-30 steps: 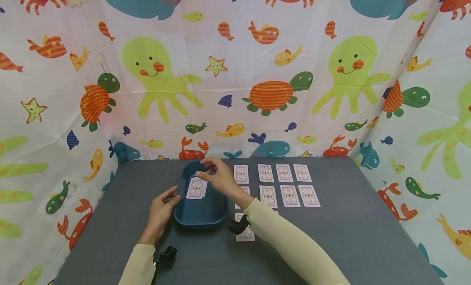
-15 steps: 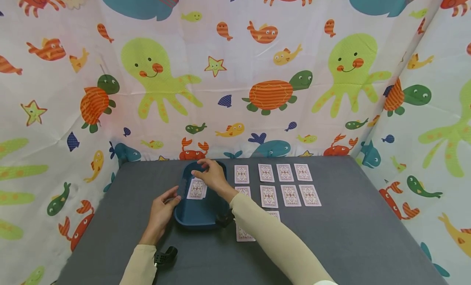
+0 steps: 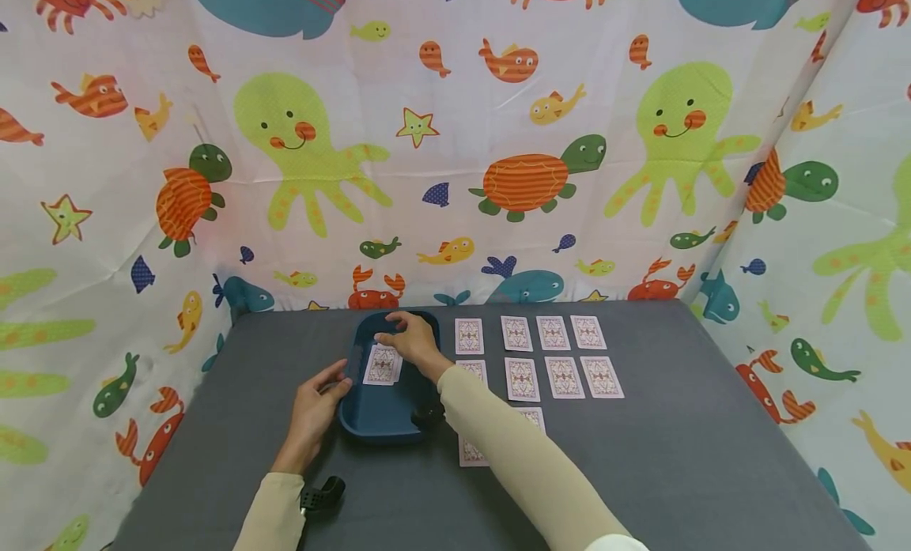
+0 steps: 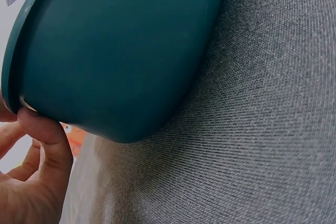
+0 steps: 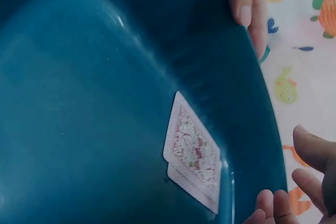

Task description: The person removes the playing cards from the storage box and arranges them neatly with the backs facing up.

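Note:
A blue plastic tray (image 3: 380,428) sits on the table, with overlapping playing cards (image 3: 379,366) lying back side up inside it. My left hand (image 3: 313,409) holds the tray's left rim; in the left wrist view the thumb (image 4: 44,129) touches the outer wall just below the rim. Over the back of the tray, my right hand (image 3: 416,344) hovers with thumb and fingers loosely bent, near the far end of the cards. In the right wrist view, nothing shows between the right fingers (image 5: 282,205) and the thumb (image 5: 310,145).
Right of the tray, several playing cards (image 3: 523,379) lie face down in rows on the grey table (image 3: 676,464). The right sleeve (image 3: 512,448) covers part of the nearer ones. A curtain (image 3: 455,179) with sea animals stands behind and beside the table.
My right hand has shifted slightly, its wrist moving left over the tray. The left hand stays at the rim, and the cards in the tray look unmoved.

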{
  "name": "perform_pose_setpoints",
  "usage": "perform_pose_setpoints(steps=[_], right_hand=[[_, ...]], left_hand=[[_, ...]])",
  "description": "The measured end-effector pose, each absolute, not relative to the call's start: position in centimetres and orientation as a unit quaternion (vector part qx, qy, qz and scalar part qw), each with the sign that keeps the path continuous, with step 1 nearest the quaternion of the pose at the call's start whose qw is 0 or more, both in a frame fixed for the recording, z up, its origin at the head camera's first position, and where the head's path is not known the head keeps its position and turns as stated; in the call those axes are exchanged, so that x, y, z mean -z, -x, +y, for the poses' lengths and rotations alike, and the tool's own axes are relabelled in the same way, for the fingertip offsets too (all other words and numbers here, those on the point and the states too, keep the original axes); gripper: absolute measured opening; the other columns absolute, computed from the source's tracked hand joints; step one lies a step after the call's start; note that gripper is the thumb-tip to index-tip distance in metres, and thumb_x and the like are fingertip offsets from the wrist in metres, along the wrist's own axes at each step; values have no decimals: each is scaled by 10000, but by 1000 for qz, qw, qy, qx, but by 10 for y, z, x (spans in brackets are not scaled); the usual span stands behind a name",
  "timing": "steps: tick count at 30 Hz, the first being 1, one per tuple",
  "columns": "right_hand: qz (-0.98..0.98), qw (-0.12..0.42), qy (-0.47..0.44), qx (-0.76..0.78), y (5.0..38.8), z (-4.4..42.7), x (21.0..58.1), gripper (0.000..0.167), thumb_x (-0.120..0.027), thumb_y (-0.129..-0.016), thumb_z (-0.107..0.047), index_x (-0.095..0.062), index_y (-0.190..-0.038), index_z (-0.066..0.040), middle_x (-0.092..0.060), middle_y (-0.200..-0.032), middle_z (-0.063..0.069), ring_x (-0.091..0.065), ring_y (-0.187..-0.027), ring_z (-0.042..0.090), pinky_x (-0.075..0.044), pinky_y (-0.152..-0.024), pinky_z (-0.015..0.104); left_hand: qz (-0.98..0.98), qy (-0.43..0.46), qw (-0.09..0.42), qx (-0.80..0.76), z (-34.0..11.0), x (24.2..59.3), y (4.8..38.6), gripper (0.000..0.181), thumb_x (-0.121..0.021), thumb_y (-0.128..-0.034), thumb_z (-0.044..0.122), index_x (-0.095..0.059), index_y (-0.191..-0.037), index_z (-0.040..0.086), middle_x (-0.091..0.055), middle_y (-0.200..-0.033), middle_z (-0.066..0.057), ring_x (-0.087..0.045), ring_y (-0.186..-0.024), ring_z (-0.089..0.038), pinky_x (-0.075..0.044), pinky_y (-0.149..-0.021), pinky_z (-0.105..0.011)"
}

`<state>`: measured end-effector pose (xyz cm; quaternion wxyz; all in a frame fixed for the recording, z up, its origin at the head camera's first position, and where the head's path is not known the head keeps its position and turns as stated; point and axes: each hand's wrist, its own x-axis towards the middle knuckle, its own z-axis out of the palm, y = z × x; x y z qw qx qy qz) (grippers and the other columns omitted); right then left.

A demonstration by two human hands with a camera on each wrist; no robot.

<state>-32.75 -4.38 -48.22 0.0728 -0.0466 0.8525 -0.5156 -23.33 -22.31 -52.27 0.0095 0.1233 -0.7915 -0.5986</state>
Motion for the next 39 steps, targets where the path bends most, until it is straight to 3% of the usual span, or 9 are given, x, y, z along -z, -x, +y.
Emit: perform_pose_setpoints(steps=[11,22,31,39], right_hand=[[866,76,25,493,333,-51,498,494,-811,-807,-273,-657,-1255,-132,-652,-1024,70,-584,-865,201,-522,-797,371],[882,88,6,462,337,-49,514,509,-845,-765,-232,-667,-1219,-86,-655,-1240,119,-587,-1036,268,-470,-1000,471],[899,94,19,428,332,-48,511,565,-880,-712,-223,-655,-1207,-71,-670,-1140,115,-586,-959,256,-504,-941,455],[919,74,35,386,334,-50,515,478,-904,-674,-216,-670,-1059,-55,-657,-967,74,-560,-847,218,-502,-810,382]], left_hand=[[-790,-124,12,600,-223,522,233,423,-606,-973,198,-562,-1393,180,-557,-1290,-123,-525,-1160,-222,-437,-791,-197],[-789,-121,13,602,-222,522,231,425,-609,-973,202,-560,-1395,179,-554,-1274,-114,-538,-1185,-227,-428,-810,-162],[-788,-122,11,603,-222,521,232,422,-608,-974,208,-562,-1392,184,-553,-1278,-112,-535,-1173,-227,-434,-810,-168],[-785,-122,13,607,-222,522,232,432,-611,-970,202,-557,-1397,170,-555,-1285,-120,-539,-1156,-223,-442,-800,-170]])
